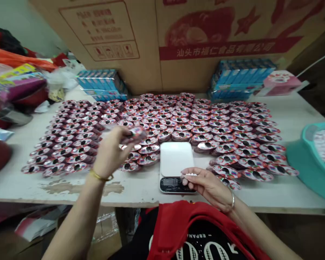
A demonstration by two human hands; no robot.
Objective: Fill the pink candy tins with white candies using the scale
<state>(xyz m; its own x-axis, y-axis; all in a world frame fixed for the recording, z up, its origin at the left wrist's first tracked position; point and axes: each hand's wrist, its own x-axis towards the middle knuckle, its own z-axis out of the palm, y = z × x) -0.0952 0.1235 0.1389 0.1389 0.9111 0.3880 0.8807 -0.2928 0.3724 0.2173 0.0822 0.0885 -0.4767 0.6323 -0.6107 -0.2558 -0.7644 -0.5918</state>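
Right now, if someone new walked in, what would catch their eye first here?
Rows of round red-and-silver packets cover most of the white table. A white digital scale sits between the hands. The left hand holds one packet; the right hand holds small white pieces.

L hand (111,153) grips foil pack (137,134); R hand (207,187) holds prob. white candy (191,174) by scale (176,162).
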